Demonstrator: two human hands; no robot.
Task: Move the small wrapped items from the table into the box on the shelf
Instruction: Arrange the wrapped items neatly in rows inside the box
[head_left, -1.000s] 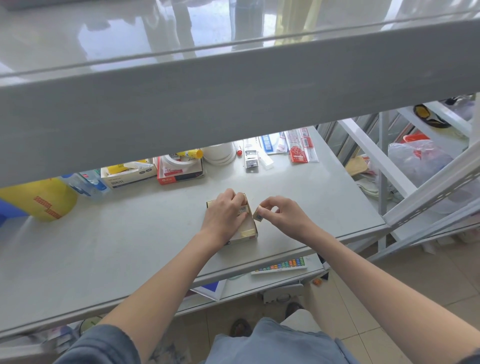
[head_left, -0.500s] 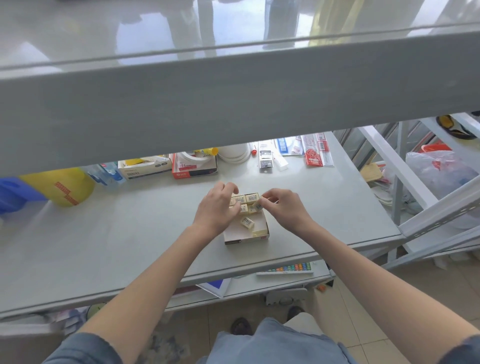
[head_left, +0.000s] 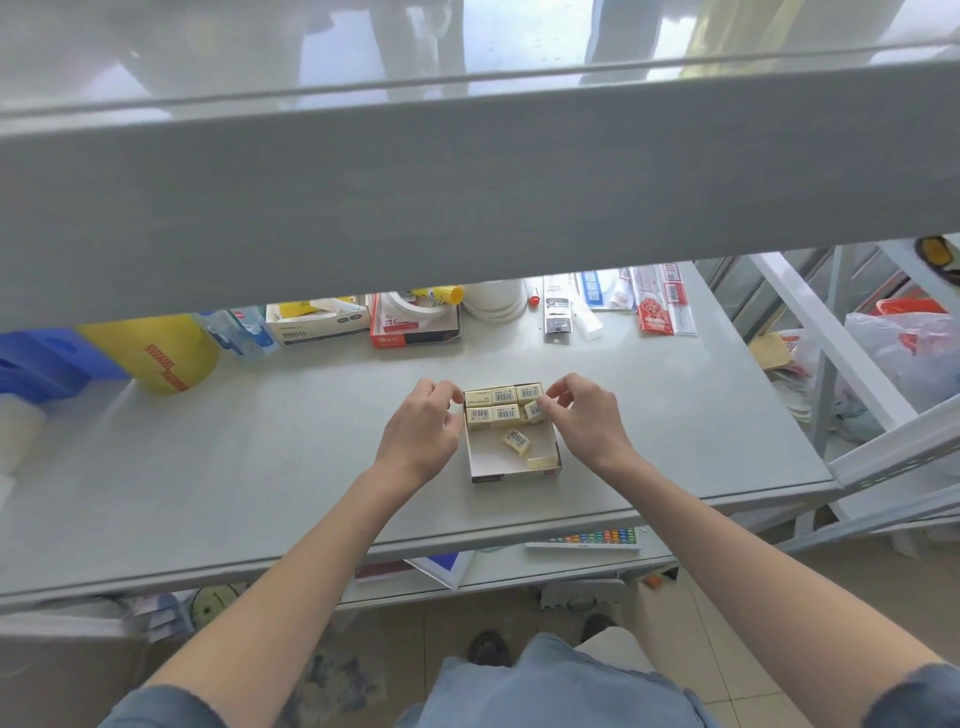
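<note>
While the right hand's fingertips (head_left: 546, 402) pinch one small wrapped item (head_left: 534, 410) at the far right corner of the box (head_left: 514, 472), the right hand (head_left: 582, 415) arches over that side wall with its wrist coming in from the near right of the box. Across from it, the left hand (head_left: 423, 428) curls its fingers against the far left corner of the box; they touch or nearly touch the wall, but whether they actually grip it cannot be told. Inside the box, pale yellow wrapped items with barcode labels stand packed in two rows (head_left: 496, 405) along the far wall, touching one another. One loose item (head_left: 517, 441) lies tilted on the box floor nearer the middle, and another (head_left: 541, 461) lies flat by the near right corner. Nearly half of the box floor on the near side shows bare. Beyond the box, along the back of the grey shelf (head_left: 208, 493), sit a red and white carton (head_left: 413, 325), a white carton (head_left: 317, 327) and a yellow roll (head_left: 161, 353) to the far left of the box. Flat packets in red and white (head_left: 657, 306) lie to the far right of the box. Below the box, under the shelf edge, a strip with coloured beads (head_left: 584, 538) rests on a lower level.
</note>
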